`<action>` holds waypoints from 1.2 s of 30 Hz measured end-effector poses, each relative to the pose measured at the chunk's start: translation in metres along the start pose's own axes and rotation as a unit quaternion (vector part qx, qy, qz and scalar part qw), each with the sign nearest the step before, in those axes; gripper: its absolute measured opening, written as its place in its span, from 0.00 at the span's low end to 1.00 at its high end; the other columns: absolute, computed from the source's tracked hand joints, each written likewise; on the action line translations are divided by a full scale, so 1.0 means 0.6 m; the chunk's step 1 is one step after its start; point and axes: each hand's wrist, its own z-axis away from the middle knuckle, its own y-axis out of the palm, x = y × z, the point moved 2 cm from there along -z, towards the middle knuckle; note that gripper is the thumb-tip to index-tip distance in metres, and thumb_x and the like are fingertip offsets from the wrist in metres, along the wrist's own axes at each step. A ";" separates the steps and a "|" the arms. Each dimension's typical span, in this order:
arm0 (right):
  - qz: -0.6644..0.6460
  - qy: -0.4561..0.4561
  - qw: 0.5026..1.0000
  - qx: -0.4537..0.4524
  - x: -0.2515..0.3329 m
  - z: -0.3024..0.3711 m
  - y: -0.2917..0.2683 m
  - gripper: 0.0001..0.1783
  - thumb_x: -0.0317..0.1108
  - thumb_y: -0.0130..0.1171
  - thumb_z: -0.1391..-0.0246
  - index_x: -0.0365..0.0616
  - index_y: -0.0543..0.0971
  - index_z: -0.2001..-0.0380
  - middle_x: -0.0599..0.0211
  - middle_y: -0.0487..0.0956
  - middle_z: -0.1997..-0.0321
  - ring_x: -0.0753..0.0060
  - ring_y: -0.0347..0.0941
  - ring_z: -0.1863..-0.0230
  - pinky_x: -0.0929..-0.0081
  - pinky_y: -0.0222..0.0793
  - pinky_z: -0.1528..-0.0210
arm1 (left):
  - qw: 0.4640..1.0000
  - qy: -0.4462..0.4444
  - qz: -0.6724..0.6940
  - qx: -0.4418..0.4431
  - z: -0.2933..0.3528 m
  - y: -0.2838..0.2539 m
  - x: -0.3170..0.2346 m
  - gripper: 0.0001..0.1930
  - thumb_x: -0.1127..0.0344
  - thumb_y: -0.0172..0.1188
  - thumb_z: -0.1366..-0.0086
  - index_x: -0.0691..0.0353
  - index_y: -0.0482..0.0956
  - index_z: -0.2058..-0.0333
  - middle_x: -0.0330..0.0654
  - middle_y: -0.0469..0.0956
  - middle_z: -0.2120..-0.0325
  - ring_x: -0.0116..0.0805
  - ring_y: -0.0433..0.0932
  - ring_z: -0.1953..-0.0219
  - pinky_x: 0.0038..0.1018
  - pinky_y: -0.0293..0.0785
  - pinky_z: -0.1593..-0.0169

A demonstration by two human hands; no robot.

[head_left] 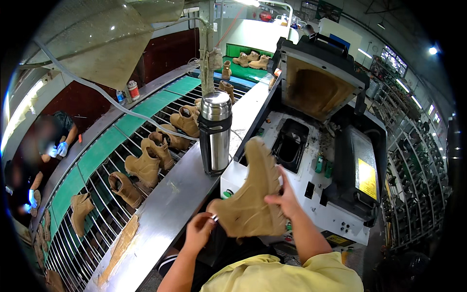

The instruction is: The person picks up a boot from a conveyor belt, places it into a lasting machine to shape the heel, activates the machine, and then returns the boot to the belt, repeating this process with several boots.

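A tan boot [250,199] is held up in front of me, toe upward and sole facing right. My right hand [284,198] grips it along the sole, thumb on the near side. At the boot's top edge on the left, my left hand [199,231] has its fingers closed in a pinch. A small shiny bit shows at those fingertips, too small to name. Behind the boot, a steel flask [215,134] with a black holder stands on the metal ledge [180,194]. To the right is a white machine [296,187] with its black lid [318,78] raised.
Several tan boots [143,165] rest on a curved rack of metal rods [104,219] at left. More boots [253,59] stand on a green surface at the back. A grey hose [82,82] crosses over the rack. Gloved co-workers [62,148] are at the far left.
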 end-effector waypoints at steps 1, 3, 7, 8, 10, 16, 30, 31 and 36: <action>0.019 -0.006 0.999 -0.042 0.012 -0.014 -0.025 0.62 0.25 0.71 0.66 0.49 0.43 0.31 0.47 0.70 0.45 0.62 0.72 0.50 0.68 0.69 0.48 | 0.998 -0.002 -0.014 -0.061 -0.013 -0.031 0.019 0.08 0.66 0.57 0.35 0.65 0.76 0.63 0.37 0.77 0.75 0.24 0.74 0.73 0.21 0.72 0.67; 0.057 0.004 0.990 -0.127 0.044 -0.055 -0.078 0.60 0.26 0.71 0.66 0.49 0.45 0.32 0.46 0.70 0.45 0.61 0.73 0.50 0.67 0.69 0.48 | 0.984 -0.045 -0.042 -0.169 -0.019 -0.113 0.064 0.09 0.65 0.57 0.35 0.66 0.76 0.69 0.35 0.75 0.79 0.23 0.72 0.75 0.21 0.68 0.71; 0.262 -0.082 0.914 -0.298 0.066 -0.204 -0.247 0.55 0.40 0.70 0.66 0.48 0.54 0.33 0.49 0.71 0.43 0.56 0.69 0.44 0.67 0.63 0.42 | 0.899 0.050 -0.270 -0.341 -0.001 -0.289 0.173 0.11 0.68 0.57 0.38 0.67 0.74 0.77 0.33 0.71 0.83 0.20 0.65 0.79 0.22 0.63 0.74; 0.312 -0.076 0.894 -0.314 0.076 -0.240 -0.278 0.55 0.46 0.70 0.67 0.48 0.55 0.34 0.49 0.71 0.42 0.54 0.68 0.42 0.66 0.62 0.40 | 0.908 0.042 -0.210 -0.361 0.008 -0.303 0.176 0.10 0.68 0.56 0.38 0.67 0.73 0.77 0.34 0.69 0.84 0.21 0.64 0.79 0.21 0.63 0.74; 0.413 -0.001 0.835 -0.363 0.112 -0.295 -0.301 0.58 0.50 0.70 0.70 0.48 0.55 0.34 0.48 0.69 0.41 0.50 0.67 0.41 0.65 0.62 0.40 | 0.882 0.042 -0.256 -0.393 0.028 -0.326 0.186 0.10 0.69 0.55 0.38 0.67 0.73 0.77 0.35 0.69 0.84 0.21 0.64 0.80 0.21 0.63 0.73; 0.476 0.097 0.788 -0.378 0.059 -0.451 -0.377 0.52 0.45 0.70 0.71 0.40 0.60 0.39 0.48 0.72 0.45 0.56 0.72 0.48 0.66 0.69 0.49 | 0.895 0.036 -0.233 -0.379 0.026 -0.332 0.218 0.11 0.70 0.54 0.38 0.67 0.72 0.78 0.36 0.70 0.86 0.21 0.66 0.82 0.21 0.63 0.76; 0.533 0.236 0.735 -0.347 -0.020 -0.437 -0.241 0.57 0.58 0.66 0.65 0.39 0.56 0.36 0.47 0.65 0.37 0.50 0.64 0.38 0.62 0.61 0.38 | 0.888 0.039 -0.208 -0.407 0.030 -0.348 0.226 0.10 0.70 0.56 0.39 0.68 0.74 0.78 0.37 0.72 0.86 0.22 0.69 0.82 0.21 0.65 0.76; 0.539 0.250 0.739 -0.318 -0.009 -0.420 -0.222 0.54 0.59 0.60 0.56 0.46 0.48 0.33 0.50 0.65 0.37 0.48 0.62 0.37 0.59 0.59 0.37 | 0.891 0.036 -0.198 -0.407 0.029 -0.346 0.223 0.10 0.70 0.55 0.39 0.68 0.74 0.79 0.37 0.72 0.86 0.23 0.69 0.82 0.21 0.65 0.76; 0.653 -0.080 0.659 -0.364 -0.033 -0.322 -0.211 0.32 0.47 0.56 0.49 0.46 0.65 0.43 0.54 0.73 0.49 0.50 0.67 0.45 0.58 0.62 0.42 | 0.898 0.008 -0.195 -0.395 -0.012 -0.269 0.208 0.09 0.67 0.54 0.37 0.67 0.77 0.70 0.40 0.77 0.78 0.27 0.73 0.75 0.24 0.70 0.68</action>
